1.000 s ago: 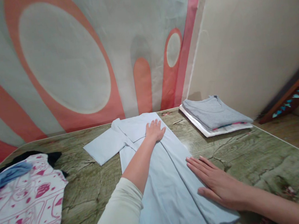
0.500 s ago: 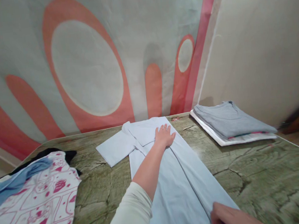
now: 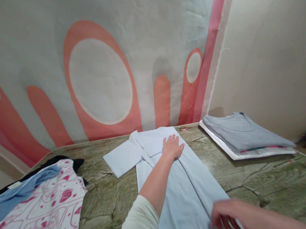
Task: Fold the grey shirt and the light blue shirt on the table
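A pale blue shirt [image 3: 178,195] lies spread on the green marbled table [image 3: 258,176], its right side folded in and its left sleeve sticking out. My left hand [image 3: 173,147] rests flat on the upper chest of the shirt, fingers spread. Down at the shirt's lower right edge, my right hand [image 3: 237,219] has its fingers curled around the folded fabric; the hand is blurred by motion.
A stack of folded clothes [image 3: 246,135], grey on top, sits at the table's far right. A pile of loose garments, pink-patterned white [image 3: 40,217], blue and black, lies at the left. A sheet with orange shapes [image 3: 99,72] hangs behind the table.
My right hand went from lying flat on the folded side of the shirt to gripping its lower edge nearer me. The view tilted upward. My left hand stayed put.
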`<state>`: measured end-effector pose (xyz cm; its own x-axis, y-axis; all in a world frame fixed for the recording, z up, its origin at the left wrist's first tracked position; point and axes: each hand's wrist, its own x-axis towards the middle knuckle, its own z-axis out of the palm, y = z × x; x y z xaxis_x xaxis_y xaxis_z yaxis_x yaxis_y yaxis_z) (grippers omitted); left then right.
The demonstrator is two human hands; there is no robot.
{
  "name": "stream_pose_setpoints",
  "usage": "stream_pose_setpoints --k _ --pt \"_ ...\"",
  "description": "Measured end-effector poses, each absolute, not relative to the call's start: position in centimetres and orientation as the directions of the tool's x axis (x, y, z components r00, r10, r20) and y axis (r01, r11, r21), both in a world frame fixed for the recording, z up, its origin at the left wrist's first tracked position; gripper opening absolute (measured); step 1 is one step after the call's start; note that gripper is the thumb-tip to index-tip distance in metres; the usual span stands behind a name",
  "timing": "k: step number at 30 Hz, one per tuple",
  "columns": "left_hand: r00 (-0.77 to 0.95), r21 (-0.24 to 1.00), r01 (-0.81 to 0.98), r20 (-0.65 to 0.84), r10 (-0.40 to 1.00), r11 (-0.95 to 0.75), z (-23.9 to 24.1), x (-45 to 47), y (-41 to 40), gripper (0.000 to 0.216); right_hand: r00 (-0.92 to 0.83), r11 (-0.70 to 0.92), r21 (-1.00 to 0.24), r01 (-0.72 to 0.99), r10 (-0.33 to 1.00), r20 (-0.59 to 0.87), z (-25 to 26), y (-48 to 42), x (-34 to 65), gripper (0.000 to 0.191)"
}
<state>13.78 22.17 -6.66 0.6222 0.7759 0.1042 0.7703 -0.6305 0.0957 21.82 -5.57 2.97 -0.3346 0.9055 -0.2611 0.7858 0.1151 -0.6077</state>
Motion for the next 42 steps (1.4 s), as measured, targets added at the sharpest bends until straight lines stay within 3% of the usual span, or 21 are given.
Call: stream_pose_setpoints --k 2,4,9,14,16,20,26,29,35,38,42 --pt "0.622 0.093 0.771 0.103 0.776 -0.63 -6.7 13.8 22.2 0.065 -0.254 0.188 -0.533 0.825 0.966 -0.054 1.7 -3.6 21.6 0.029" --pt "0.622 0.094 0.771 0.102 0.777 -0.63 -6.7 13.8 22.3 0.066 -0.248 0.251 -0.426 0.869 0.967 0.062 -0.4 -2.4 21.4 0.047" --pt "0.625 0.11 0.767 0.096 0.775 -0.632 -6.9 13.9 22.3 0.067 -0.509 0.511 -0.251 0.822 0.857 0.079 -4.5 -4.1 20.9 0.069" --pt "0.626 0.128 0.767 0.062 0.777 -0.628 -6.5 14.0 22.0 0.066 -0.672 0.679 -0.248 0.691 0.73 0.127 -4.9 -6.4 20.6 0.058" --pt "0.644 0.159 0.752 0.03 0.764 -0.64 -6.1 13.7 22.1 0.066 -0.639 0.654 -0.301 0.694 0.752 0.162 -4.4 -5.3 20.9 0.057" --pt "0.671 0.225 0.719 0.019 0.741 -0.657 -4.6 11.4 22.5 0.062 -0.343 0.385 -0.361 0.849 0.922 0.178 -3.1 1.7 22.2 0.058" --pt "0.609 0.143 0.782 0.03 0.793 -0.606 -2.2 2.9 22.8 0.048 -0.297 0.351 -0.246 0.904 0.927 0.231 -4.6 17.5 22.4 0.057" --pt "0.433 0.156 0.879 0.137 0.891 -0.451 -1.4 -2.3 23.6 0.043 -0.329 0.366 -0.203 0.908 0.924 0.193 -4.8 23.1 21.1 0.049" --pt "-0.06 0.165 0.985 0.102 0.993 0.043 -1.7 -10.5 26.0 0.043 -0.31 0.346 -0.191 0.919 0.931 0.192 -5.5 27.2 18.7 0.05" --pt "-0.15 0.189 0.973 0.081 0.985 0.133 -2.3 -12.7 27.0 0.052 -0.296 0.33 -0.193 0.924 0.937 0.183 -6.6 27.1 18.3 0.056" --pt "-0.149 0.232 0.964 0.061 0.987 0.131 -2.6 -14.5 27.9 0.056 -0.265 0.297 -0.202 0.933 0.949 0.173 -7.2 26.6 18.2 0.059"
